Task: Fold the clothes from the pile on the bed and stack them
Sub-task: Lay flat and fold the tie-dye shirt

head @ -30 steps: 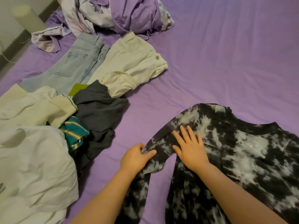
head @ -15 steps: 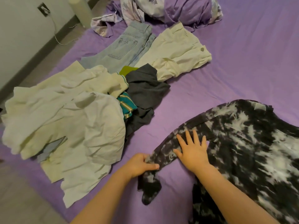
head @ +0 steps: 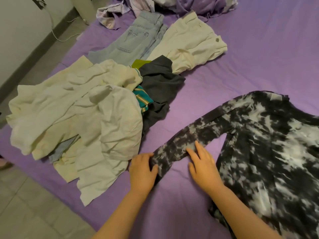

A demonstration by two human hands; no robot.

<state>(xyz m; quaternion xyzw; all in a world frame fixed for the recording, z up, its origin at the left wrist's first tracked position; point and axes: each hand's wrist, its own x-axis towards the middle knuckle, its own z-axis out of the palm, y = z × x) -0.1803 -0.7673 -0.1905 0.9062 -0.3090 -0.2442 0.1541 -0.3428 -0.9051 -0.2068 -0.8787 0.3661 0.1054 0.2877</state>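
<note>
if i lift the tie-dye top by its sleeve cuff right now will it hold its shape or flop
Likely flop: the tie-dye top lies limp and creased on the bed. The sleeve already bends where the left hand grips it, so the body would probably trail behind.

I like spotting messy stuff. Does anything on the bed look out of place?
Only the unfolded pile: cream tops crumpled over a striped teal piece. The tie-dye shirt lies flat, nothing torn.

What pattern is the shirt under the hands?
Black-and-white tie-dye shirt, clearest in the head view.
</note>
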